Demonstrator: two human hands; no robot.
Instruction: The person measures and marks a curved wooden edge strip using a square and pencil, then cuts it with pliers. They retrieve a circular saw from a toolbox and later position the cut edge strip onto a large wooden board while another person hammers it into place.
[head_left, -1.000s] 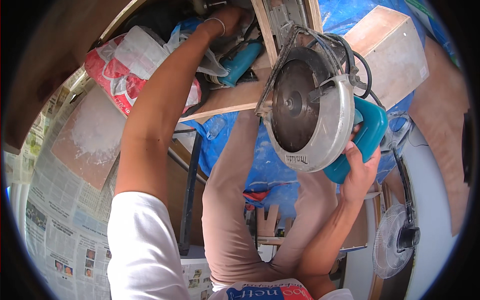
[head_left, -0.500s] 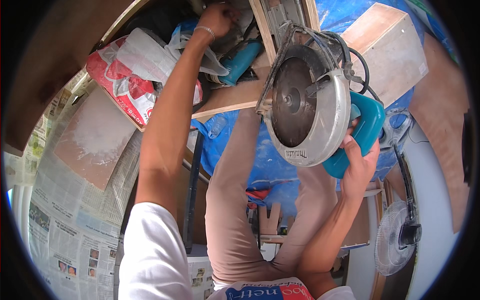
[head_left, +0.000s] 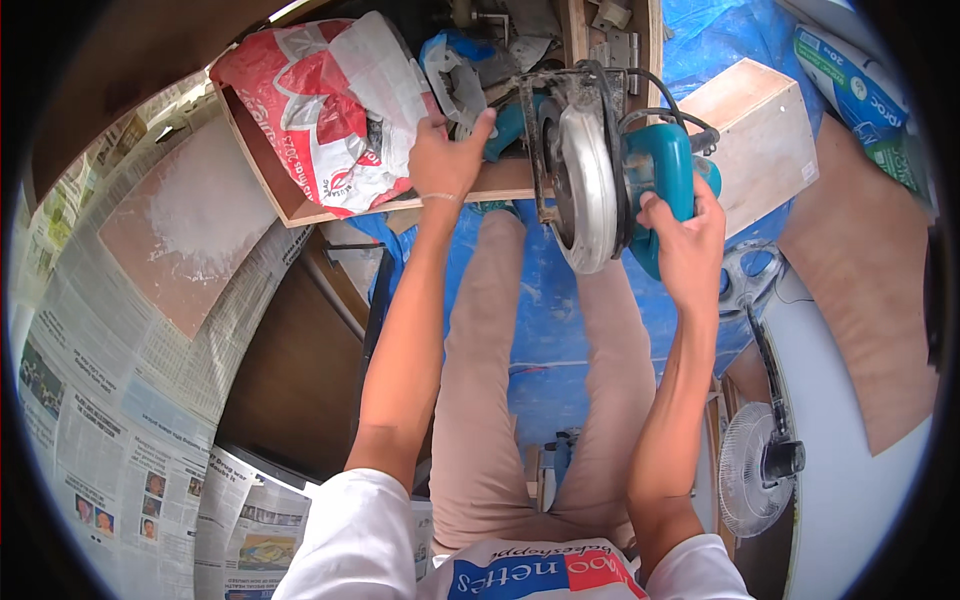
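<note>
My right hand (head_left: 688, 240) is wrapped round the teal rear handle of a circular saw (head_left: 592, 190). The saw is held up over the near edge of an open wooden drawer (head_left: 480, 188), its silver guard turned nearly edge-on and its dark blade partly visible. To its left, my left hand (head_left: 447, 160) hovers at the drawer's edge with the thumb apart from the fingers and nothing seen in it. Beside that hand lies a red and white plastic bag (head_left: 320, 120). A teal tool (head_left: 508, 132) shows in the drawer, partly hidden behind the saw.
A wooden box (head_left: 750, 140) stands right of the saw, whose black cable (head_left: 655, 78) loops behind it. Blue tarp (head_left: 545, 335) covers the floor below. A standing fan (head_left: 752, 470) is at the lower right. Newspaper sheets (head_left: 120, 400) line the left.
My left hand has drawn back from deep inside the drawer to its near edge. The saw has turned from showing its blade face to nearly edge-on and moved farther up.
</note>
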